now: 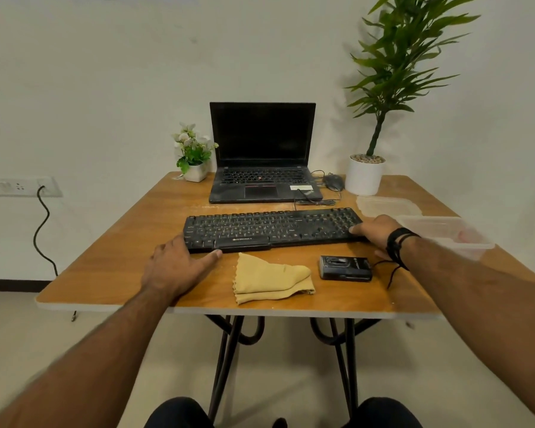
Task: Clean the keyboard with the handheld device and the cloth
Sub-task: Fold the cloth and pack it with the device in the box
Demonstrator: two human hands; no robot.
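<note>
On the wooden table (105,273), roughly in the middle, sits the keyboard (269,228), a black full-size one with a small white logo on its front lip and what looks like dust or crumbs speckled over the keys. It lies a bit skewed, right end further back than the left. The person has both hands on it: the left hand (175,267) rests at the front-left corner with fingers loosely stretched out, thumb lying along the front edge, and the right hand (377,231) lies flat at the right end, fingers straight on the keys, not gripping anything. Black bands circle the right wrist.

Just in front of the keyboard there's the yellow cloth (272,279), folded into a rough triangle, and beside it to the right the handheld device (345,268), a small dark boxy gadget lying flat, touched by neither hand.

For containers: 1 clear plastic tub (445,233) at the right edge, partly behind the right wrist, contents hard to make out, and its lid (386,206) lying flat near it.

Further back are an open laptop (262,156), screen dark, a mouse (333,182), and 2 potted plants.
</note>
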